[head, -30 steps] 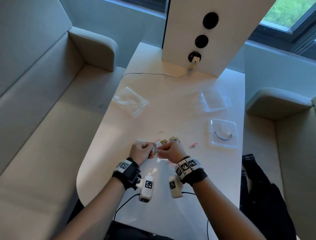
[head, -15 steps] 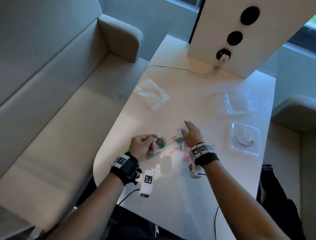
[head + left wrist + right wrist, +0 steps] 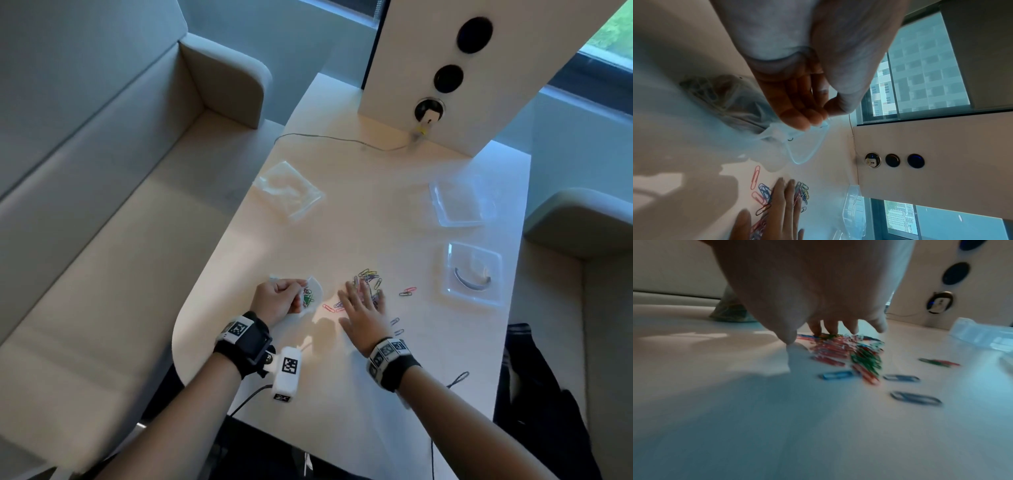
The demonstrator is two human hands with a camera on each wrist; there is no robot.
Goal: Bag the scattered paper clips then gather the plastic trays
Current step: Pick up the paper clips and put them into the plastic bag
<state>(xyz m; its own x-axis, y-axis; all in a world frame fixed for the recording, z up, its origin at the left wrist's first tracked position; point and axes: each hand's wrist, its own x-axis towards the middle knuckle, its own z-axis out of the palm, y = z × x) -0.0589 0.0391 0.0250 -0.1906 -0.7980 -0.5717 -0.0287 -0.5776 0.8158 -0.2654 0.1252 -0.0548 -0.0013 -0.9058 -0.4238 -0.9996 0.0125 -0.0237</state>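
My left hand (image 3: 279,299) pinches the rim of a small clear bag (image 3: 310,296) that has several coloured clips inside; the same bag (image 3: 748,107) hangs below the fingers in the left wrist view. My right hand (image 3: 361,305) lies flat with straight fingers over a heap of coloured paper clips (image 3: 370,279) on the white table (image 3: 342,394). The pile (image 3: 849,350) sits under the fingertips (image 3: 816,331) in the right wrist view. Loose clips (image 3: 407,292) lie to the right. Two clear plastic trays (image 3: 460,204) (image 3: 472,270) sit at the right side.
A second clear bag (image 3: 289,192) lies at the table's far left. A white column with round sockets (image 3: 445,78) stands at the far end, and a thin cable (image 3: 342,138) runs from it. Grey sofas (image 3: 102,205) flank the table. A curved dark piece (image 3: 471,281) lies in the nearer tray.
My right hand left the bag and now lies flat on the clip pile. The left hand keeps hold of the bag. The head view shifted.
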